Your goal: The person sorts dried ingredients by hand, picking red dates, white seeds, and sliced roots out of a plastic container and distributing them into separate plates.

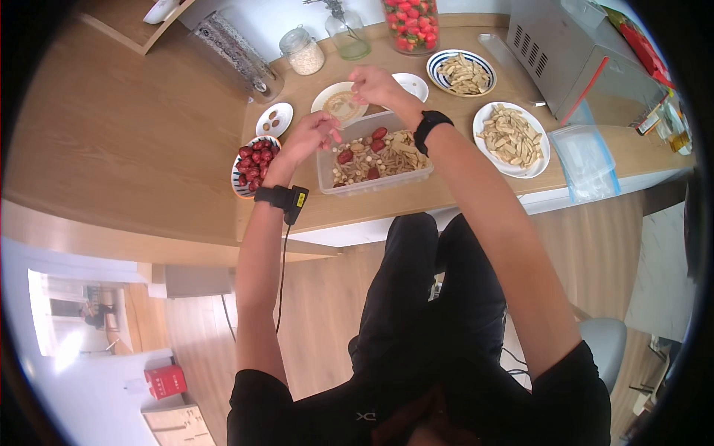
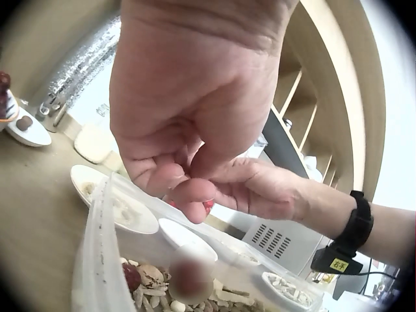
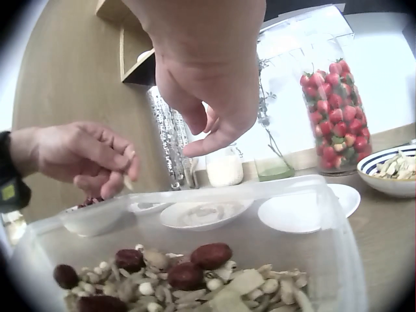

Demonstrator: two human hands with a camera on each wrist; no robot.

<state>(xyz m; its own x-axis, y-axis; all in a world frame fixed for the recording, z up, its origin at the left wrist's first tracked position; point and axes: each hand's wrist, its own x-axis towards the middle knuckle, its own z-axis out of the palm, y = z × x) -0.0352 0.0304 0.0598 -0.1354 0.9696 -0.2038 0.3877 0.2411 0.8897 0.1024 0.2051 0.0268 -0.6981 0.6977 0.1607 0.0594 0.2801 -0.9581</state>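
A clear plastic box (image 1: 325, 178) on the counter holds red dates (image 3: 211, 255), small white beads and pale dried slices. My left hand (image 1: 311, 138) hovers over its left rear edge, fingers curled. Between its thumb and fingertips a small pale piece (image 3: 128, 182) shows in the right wrist view; its kind cannot be told. Above the far side of the box is my right hand (image 1: 381, 87), its fingers loosely bent with a gap between thumb and forefinger. Behind the box stand a plate of pale contents (image 1: 341, 104) and a white plate (image 1: 410, 85).
At the left are a bowl of red dates (image 1: 255, 163) and a small plate (image 1: 274, 119) with a few brown pieces. To the right stand a striped bowl (image 1: 462, 73) and a plate of dried slices (image 1: 512, 140). Clear bags (image 1: 587, 160), a microwave (image 1: 569, 59) and a strawberry jar (image 1: 411, 26) surround them.
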